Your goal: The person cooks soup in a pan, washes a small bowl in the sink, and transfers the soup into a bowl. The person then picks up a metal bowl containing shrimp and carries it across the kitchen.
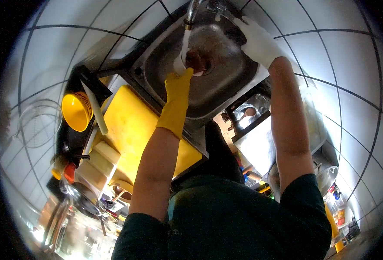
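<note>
My left hand (pixel 178 86), in a yellow rubber glove, reaches into the metal sink (pixel 226 93). Its fingers close on a white and reddish-brown object (pixel 180 66) whose kind I cannot make out. A stream of water (pixel 185 43) from the tap (pixel 193 15) runs down onto it. In a white glove, my right hand (pixel 258 43) is at the sink's back right corner. The fingers there look stretched out and apart, with nothing seen in them, though the tips are blurred.
Left of the sink lies a yellow cutting board (pixel 131 125), with a yellow plastic basket (pixel 76 112) beyond it. A wire strainer (pixel 40 123) is by the tiled wall (pixel 330 52). Pans (pixel 82 197) stand at lower left. On the right, a wooden spoon (pixel 248 112) rests in a container.
</note>
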Tool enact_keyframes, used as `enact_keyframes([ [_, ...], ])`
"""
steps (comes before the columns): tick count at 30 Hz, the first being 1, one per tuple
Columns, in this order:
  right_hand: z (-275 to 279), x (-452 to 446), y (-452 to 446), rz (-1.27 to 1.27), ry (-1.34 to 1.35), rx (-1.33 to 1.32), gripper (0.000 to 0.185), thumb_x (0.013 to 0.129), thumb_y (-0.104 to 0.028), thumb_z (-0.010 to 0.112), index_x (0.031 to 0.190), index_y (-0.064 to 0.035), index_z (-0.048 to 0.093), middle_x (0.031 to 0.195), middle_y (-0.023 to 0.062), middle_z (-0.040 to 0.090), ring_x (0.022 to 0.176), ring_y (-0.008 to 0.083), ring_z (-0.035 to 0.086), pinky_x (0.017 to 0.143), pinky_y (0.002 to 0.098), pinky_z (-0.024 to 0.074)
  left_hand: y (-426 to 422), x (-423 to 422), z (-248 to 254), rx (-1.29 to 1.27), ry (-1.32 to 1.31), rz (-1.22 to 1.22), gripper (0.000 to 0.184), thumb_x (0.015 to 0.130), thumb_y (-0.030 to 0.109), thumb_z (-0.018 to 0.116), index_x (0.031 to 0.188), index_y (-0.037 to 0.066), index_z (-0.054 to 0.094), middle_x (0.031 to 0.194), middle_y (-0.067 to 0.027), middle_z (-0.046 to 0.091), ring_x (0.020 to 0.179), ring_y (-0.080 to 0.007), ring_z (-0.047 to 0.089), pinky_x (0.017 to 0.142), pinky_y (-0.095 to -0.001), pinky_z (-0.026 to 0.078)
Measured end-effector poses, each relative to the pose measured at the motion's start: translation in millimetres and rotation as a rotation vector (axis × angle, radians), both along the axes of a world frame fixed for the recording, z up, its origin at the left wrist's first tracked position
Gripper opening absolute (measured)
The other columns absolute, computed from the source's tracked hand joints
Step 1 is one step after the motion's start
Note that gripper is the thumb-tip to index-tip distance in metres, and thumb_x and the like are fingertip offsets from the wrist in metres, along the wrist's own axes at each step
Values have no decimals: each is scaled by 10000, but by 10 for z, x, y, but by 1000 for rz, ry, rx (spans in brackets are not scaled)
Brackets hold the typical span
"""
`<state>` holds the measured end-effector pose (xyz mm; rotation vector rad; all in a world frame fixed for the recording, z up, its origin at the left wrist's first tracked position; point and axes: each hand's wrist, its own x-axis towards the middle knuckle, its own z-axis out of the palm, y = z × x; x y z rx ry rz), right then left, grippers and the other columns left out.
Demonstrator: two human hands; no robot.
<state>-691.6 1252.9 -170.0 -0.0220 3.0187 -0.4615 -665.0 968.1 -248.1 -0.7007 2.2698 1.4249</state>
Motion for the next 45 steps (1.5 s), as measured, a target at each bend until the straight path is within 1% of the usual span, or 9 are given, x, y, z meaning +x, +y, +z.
enact_keyframes([
  [4,-39,-5,3,-15,-4,-22,708,838,-120,715,1499,-96,463,1551,218,450,1331,416,539,1112,472,469,-20,-21,-98,-80,6,-84,458,822,359,818,885,-75,686,755,-119,682,678,-221,644,646,-398,513],
  [7,-37,-8,-1,-13,1,-30,698,841,-128,721,1492,-98,468,1542,221,458,1323,421,544,1107,473,473,-26,-40,-186,110,10,141,532,796,410,837,924,-80,674,792,-159,702,728,-246,682,685,-409,534],
  [16,-34,32,16,-2,28,-20,691,842,-159,734,1479,-87,477,1527,232,467,1303,425,557,1100,469,478,-13,-23,-79,-619,230,-202,760,734,451,887,1249,-5,565,1209,-245,620,1099,-428,639,903,-506,545],
  [25,93,26,-10,-41,-7,-64,728,805,-34,687,1500,-99,481,1514,243,470,1365,422,493,1160,449,414,-19,51,-259,-496,179,-94,765,707,403,919,1217,-44,565,1165,-239,637,1066,-381,654,885,-507,546],
  [31,11,20,73,-16,-5,-47,741,798,-24,679,1506,-101,475,1521,235,465,1364,419,496,1158,447,419,-5,6,-445,384,-154,226,607,821,329,875,1224,-15,579,1066,-165,657,918,-262,655,791,-369,581],
  [34,55,31,58,-36,-27,-22,741,794,-27,683,1503,-101,479,1520,233,466,1364,415,498,1153,448,425,74,44,-244,614,-289,421,416,901,275,813,1142,3,611,966,-117,657,830,-216,641,740,-315,568],
  [37,98,17,29,-45,-45,-16,733,797,-37,689,1498,-103,488,1525,230,463,1366,408,501,1153,448,426,-99,47,-621,808,-234,479,330,942,260,770,1093,4,627,891,-84,642,761,-177,620,716,-315,565],
  [42,118,-50,-92,17,-131,16,706,827,-87,718,1498,-117,500,1556,195,458,1380,378,503,1171,437,418,-43,32,-343,724,-227,459,311,964,262,745,1086,-5,642,859,-60,616,735,-159,598,699,-298,563],
  [45,-119,-145,-144,161,-154,-8,628,851,-48,615,1471,-71,520,1530,191,494,1354,381,532,1155,439,439,-20,21,-330,668,-252,393,353,957,279,754,1107,-22,646,902,-77,619,757,-176,607,724,-321,580],
])
